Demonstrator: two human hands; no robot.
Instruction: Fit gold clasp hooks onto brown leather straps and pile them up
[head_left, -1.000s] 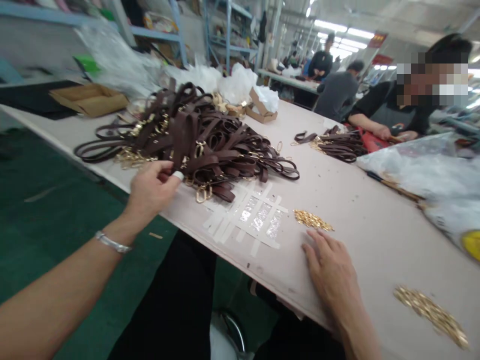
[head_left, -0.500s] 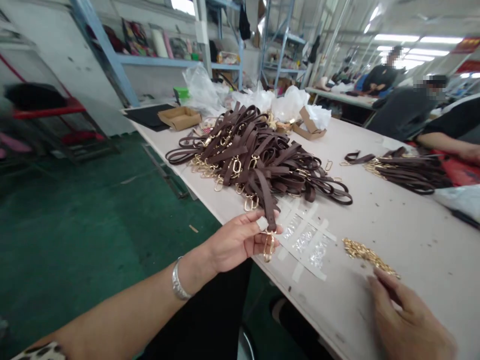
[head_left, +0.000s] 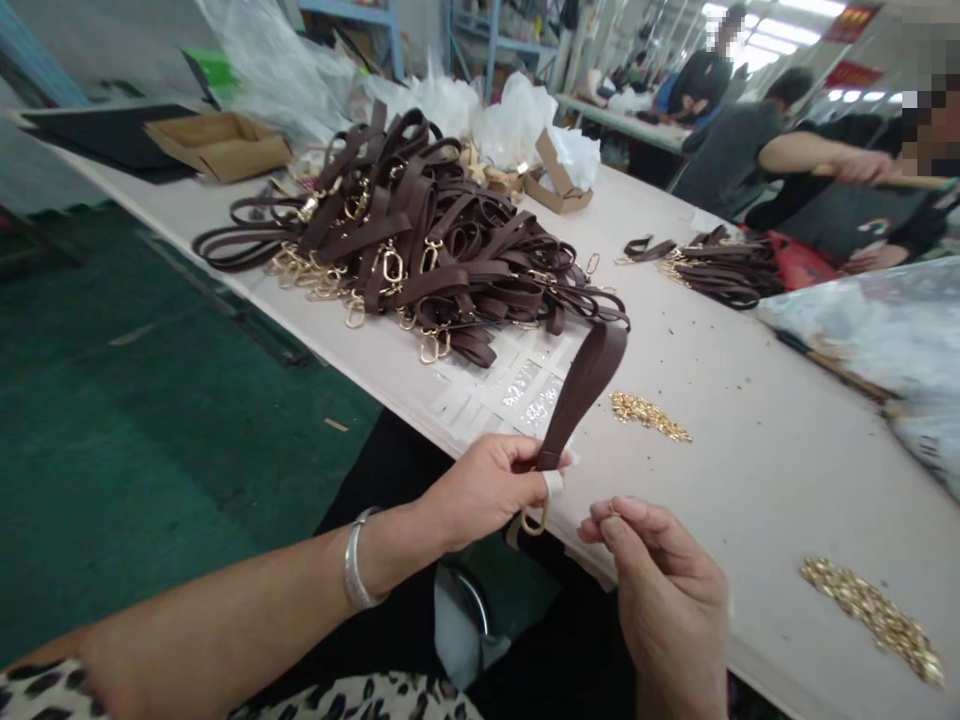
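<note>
In front of the strap pile (head_left: 442, 285), the held strap (head_left: 587, 385) is partly covered by the left hand (head_left: 487, 490), and a tiny piece (head_left: 614, 512) in the right hand (head_left: 660, 570) cannot be identified. Under the pile, the taped sheet (head_left: 480, 395) is partly hidden. Right of the pile, a plastic bag (head_left: 885, 325) is cut off; beyond the pile, a red banner (head_left: 851, 22) is blurred.

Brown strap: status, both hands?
Left hand gripping brown strap, gold ring hanging below. Right hand pinched closed, contents unclear. Strap pile beyond both hands.
</note>
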